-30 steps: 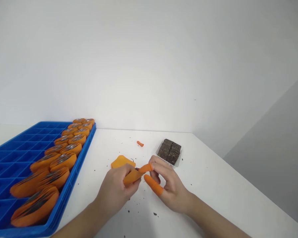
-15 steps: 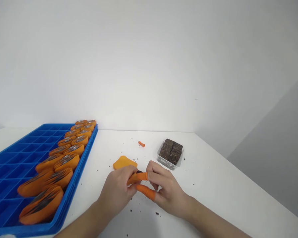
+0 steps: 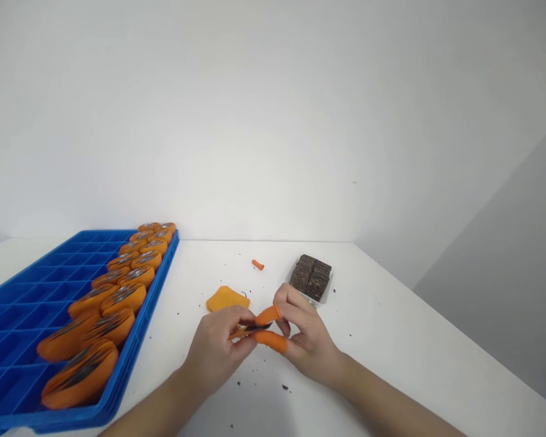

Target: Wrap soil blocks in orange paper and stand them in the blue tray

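My left hand (image 3: 216,341) is closed on a thin orange folded sheet (image 3: 238,333), fingers above and thumb below. A thin dark slice (image 3: 260,327) pokes out of the sheet's right side. My right hand (image 3: 313,343) wears orange finger cots (image 3: 272,341) on thumb and index finger, which pinch around that slice from above and below. Just behind my left hand lies a stack of yellow-orange sheets (image 3: 226,298). Beyond my right hand, a clear plastic box (image 3: 328,294) holds two stacks of dark brown pressed slices (image 3: 310,277).
On the left stands a blue compartment tray (image 3: 139,315), its right-hand columns filled with bundles of folded orange sheets with dark insides (image 3: 79,376). A loose orange finger cot (image 3: 258,264) lies toward the wall. Dark crumbs (image 3: 285,387) are scattered over the white table (image 3: 391,364).
The right index finger has lifted and shifted slightly right, and the dark slice now shows between finger and thumb. The orange sheet in my left hand looks flatter. The view has shifted slightly.
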Demonstrator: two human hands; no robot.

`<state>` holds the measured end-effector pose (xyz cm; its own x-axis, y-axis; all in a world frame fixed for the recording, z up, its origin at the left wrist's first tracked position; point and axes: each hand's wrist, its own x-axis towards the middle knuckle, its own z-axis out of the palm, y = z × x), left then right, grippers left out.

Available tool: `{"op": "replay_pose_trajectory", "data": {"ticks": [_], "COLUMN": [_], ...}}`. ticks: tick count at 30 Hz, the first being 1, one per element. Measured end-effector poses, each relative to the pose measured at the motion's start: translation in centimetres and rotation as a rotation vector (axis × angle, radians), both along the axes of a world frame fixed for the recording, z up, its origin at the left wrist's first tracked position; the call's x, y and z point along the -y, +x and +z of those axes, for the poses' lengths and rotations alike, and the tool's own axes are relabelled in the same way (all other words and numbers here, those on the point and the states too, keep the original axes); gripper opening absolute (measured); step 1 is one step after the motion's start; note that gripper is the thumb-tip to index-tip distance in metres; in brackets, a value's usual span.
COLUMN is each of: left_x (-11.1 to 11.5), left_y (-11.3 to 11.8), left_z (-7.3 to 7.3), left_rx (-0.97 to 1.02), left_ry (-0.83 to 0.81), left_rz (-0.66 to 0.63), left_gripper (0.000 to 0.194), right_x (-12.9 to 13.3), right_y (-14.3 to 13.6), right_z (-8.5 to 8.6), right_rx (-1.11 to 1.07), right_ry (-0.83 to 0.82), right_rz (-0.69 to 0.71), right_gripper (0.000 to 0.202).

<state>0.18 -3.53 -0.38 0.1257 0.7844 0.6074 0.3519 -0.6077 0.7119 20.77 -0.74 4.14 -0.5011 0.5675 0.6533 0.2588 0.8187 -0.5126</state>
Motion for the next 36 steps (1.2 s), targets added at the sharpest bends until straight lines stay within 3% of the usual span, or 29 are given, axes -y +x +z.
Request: {"op": "replay_pose_trajectory", "data": {"ticks": [3,8,13,18,21,27,36], "left_x": [0.2,0.5,0.6,0.2,0.0,0.2,-0.6], "left_y": [0.2,-0.6,-1.8,-1.8,-1.7,-1.6,-2.0], "left_z": [0.1,0.9,1.7,1.7,1.6,1.7,1.7], "left_rx": [-0.015,-0.049,-0.162,-0.124,-0.055,0.126,0.103], "left_ry": [-0.014,0.171,0.298,0.326,0.29,0.02,-0.007], "left_rz": [-0.024,-0.041,-0.115,-0.093,-0.058,0.044,-0.018], "left_gripper": [0.016,0.051,0.035,0.03,0.029,0.027,0.015], "right_x": [-0.3,-0.7,-1.1,-1.3,-1.5,-2.2,-2.4], "right_y": [0.0,0.4,0.8,0.8,0.8,0.8,0.8], "right_z": [-0.2,0.0,0.3,0.3,0.2,0.1,0.0], "right_rx": [-0.066,-0.118,-0.114,-0.093,-0.106,-0.149,-0.1], "right_ry": [-0.028,0.008,0.042,-0.013,-0.094,-0.177,-0.047], "right_rz": [0.019,0.004,-0.036,-0.084,-0.053,-0.01,-0.054], "right_gripper": [0.036,0.029,0.034,0.044,0.04,0.038,0.047]}}
